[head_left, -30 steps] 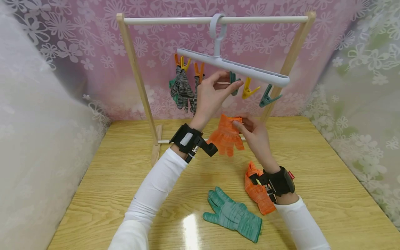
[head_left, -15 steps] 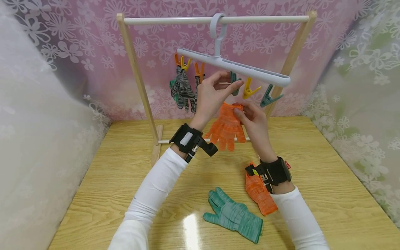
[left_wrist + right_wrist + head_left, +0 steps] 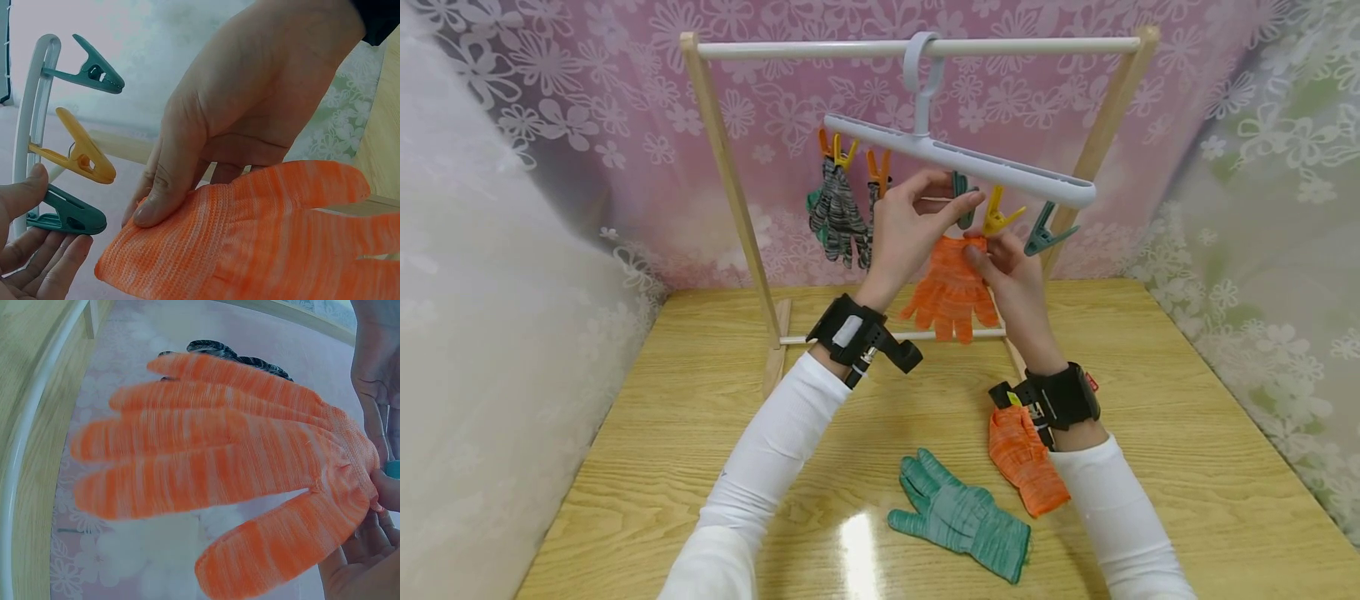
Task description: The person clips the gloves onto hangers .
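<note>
Pink flowery wall behind. Left hand pinches green clip under bar. Right hand pinches orange glove by cuff, so it hangs down, cuff just below clip.

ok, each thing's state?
White plastic hanger, hung tilted
Inner green plastic clip, pinched by left hand
Right yellow plastic clip, empty
Outer green plastic clip, empty
Orange knit glove, in right hand, unclipped
Grey striped knit gloves, clipped
Green knit glove, lying
Second orange glove, lying
</note>
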A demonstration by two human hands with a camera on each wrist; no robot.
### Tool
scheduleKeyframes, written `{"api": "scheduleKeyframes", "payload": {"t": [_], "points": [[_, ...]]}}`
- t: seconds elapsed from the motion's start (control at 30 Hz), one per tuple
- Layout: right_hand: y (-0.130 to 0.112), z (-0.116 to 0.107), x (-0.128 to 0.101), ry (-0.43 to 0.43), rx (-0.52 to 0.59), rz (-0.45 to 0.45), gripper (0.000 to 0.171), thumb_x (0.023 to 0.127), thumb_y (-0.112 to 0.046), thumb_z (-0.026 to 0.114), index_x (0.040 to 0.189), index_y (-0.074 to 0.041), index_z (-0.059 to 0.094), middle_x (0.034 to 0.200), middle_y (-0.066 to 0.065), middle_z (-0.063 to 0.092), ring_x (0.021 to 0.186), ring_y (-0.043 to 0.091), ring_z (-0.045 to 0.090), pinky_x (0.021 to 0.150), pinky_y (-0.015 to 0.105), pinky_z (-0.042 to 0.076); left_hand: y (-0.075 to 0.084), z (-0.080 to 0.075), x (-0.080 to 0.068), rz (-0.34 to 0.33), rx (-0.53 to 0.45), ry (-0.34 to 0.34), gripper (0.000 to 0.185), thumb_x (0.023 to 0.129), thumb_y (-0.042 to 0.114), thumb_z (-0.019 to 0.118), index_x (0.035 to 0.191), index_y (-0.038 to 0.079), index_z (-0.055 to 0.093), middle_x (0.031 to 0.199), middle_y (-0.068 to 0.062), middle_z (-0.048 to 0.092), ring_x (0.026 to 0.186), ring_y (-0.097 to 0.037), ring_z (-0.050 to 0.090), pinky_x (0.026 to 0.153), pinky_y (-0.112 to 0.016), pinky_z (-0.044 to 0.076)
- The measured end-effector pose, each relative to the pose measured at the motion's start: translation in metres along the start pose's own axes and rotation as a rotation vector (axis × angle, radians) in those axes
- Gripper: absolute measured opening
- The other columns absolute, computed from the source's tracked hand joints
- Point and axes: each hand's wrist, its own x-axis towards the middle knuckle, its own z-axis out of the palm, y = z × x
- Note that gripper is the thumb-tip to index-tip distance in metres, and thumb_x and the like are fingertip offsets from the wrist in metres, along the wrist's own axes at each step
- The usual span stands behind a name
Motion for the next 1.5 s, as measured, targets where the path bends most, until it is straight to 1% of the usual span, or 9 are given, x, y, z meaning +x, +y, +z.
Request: {"api": "scheduleKeyframes", "payload": {"t": [0.1, 0.33, 0.53, 0.7, 0.83, 1.03, 1.13, 1.33, 1.5], "points": [[-0.002, 0.0, 0.002, 0.005, -0.001, 0.003, 0.03, 0.102, -0.008, 0.061, 0.13, 0.004, 0.059, 0.112, -0.006, 0.068, 0.097, 0.012, 0.061, 0.087, 0.021, 0.054, 0.0, 0.0, 0.0, 0.012, 0.005, 0.001, 0.03, 0.089, 0.02, 0.081, 0.114, 0.005, 0.072, 0.11, -0.01, 0.075, 0.095, -0.014, 0.073, 0.087, -0.022, 0.056], [-0.005, 0.0, 0.005, 0.008, -0.027, 0.016, 0.026, 0.103, -0.009, 0.059, 0.128, -0.002, 0.059, 0.116, -0.005, 0.062, 0.106, 0.014, 0.058, 0.094, 0.024, 0.051, -0.001, 0.0, 0.001, 0.033, -0.009, 0.013, 0.024, 0.09, 0.019, 0.08, 0.107, 0.004, 0.072, 0.103, -0.01, 0.076, 0.092, -0.013, 0.073, 0.082, -0.023, 0.058], [-0.007, 0.001, 0.008, 0.001, -0.041, 0.017, 0.026, 0.104, -0.012, 0.059, 0.128, -0.001, 0.06, 0.116, -0.003, 0.06, 0.108, 0.015, 0.059, 0.094, 0.026, 0.05, -0.002, 0.0, 0.003, 0.051, -0.003, 0.024, 0.021, 0.091, 0.019, 0.079, 0.104, 0.004, 0.073, 0.099, -0.01, 0.076, 0.09, -0.013, 0.072, 0.079, -0.023, 0.058], [-0.007, 0.001, 0.009, 0.016, -0.024, 0.036, 0.027, 0.103, -0.012, 0.06, 0.128, -0.002, 0.061, 0.122, 0.001, 0.06, 0.111, 0.016, 0.058, 0.097, 0.029, 0.049, -0.003, -0.001, 0.004, 0.071, 0.02, 0.031, 0.019, 0.092, 0.019, 0.077, 0.103, 0.003, 0.073, 0.099, -0.011, 0.076, 0.089, -0.013, 0.072, 0.079, -0.023, 0.057], [-0.007, 0.002, 0.011, 0.024, -0.017, 0.024, 0.026, 0.103, -0.01, 0.06, 0.127, 0.001, 0.061, 0.123, 0.002, 0.062, 0.111, 0.016, 0.058, 0.097, 0.03, 0.049, -0.003, -0.002, 0.006, 0.051, 0.043, 0.032, 0.02, 0.092, 0.019, 0.078, 0.104, 0.004, 0.074, 0.1, -0.01, 0.076, 0.091, -0.013, 0.072, 0.081, -0.021, 0.056], [-0.009, 0.004, 0.012, 0.029, 0.034, -0.007, 0.027, 0.102, -0.005, 0.061, 0.126, 0.006, 0.058, 0.111, -0.005, 0.066, 0.106, 0.016, 0.059, 0.094, 0.029, 0.05, -0.002, -0.003, 0.007, 0.0, 0.05, 0.013, 0.021, 0.093, 0.02, 0.077, 0.105, 0.004, 0.074, 0.101, -0.01, 0.076, 0.094, -0.014, 0.071, 0.084, -0.02, 0.054], [-0.009, 0.005, 0.013, 0.036, 0.022, -0.014, 0.027, 0.101, -0.003, 0.061, 0.127, 0.007, 0.058, 0.109, -0.007, 0.066, 0.103, 0.015, 0.058, 0.091, 0.027, 0.049, -0.001, -0.004, 0.007, -0.008, 0.054, 0.006, 0.022, 0.093, 0.022, 0.077, 0.106, 0.005, 0.074, 0.102, -0.01, 0.076, 0.094, -0.015, 0.071, 0.084, -0.02, 0.054], [-0.011, 0.006, 0.015, 0.046, -0.019, -0.015, 0.019, 0.101, -0.002, 0.061, 0.119, 0.002, 0.062, 0.106, -0.007, 0.065, 0.099, 0.015, 0.059, 0.09, 0.025, 0.049, 0.001, -0.005, 0.007, -0.015, 0.066, 0.004, 0.021, 0.093, 0.023, 0.076, 0.105, 0.005, 0.074, 0.102, -0.009, 0.076, 0.094, -0.016, 0.07, 0.083, -0.021, 0.053], [-0.011, 0.007, 0.016, 0.051, 0.003, -0.026, 0.016, 0.1, 0.002, 0.061, 0.114, -0.004, 0.064, 0.106, -0.007, 0.066, 0.101, 0.014, 0.059, 0.092, 0.025, 0.049, 0.0, -0.006, 0.008, -0.013, 0.066, 0.007, 0.02, 0.093, 0.023, 0.076, 0.104, 0.005, 0.074, 0.1, -0.009, 0.076, 0.093, -0.016, 0.07, 0.082, -0.021, 0.053]]}}
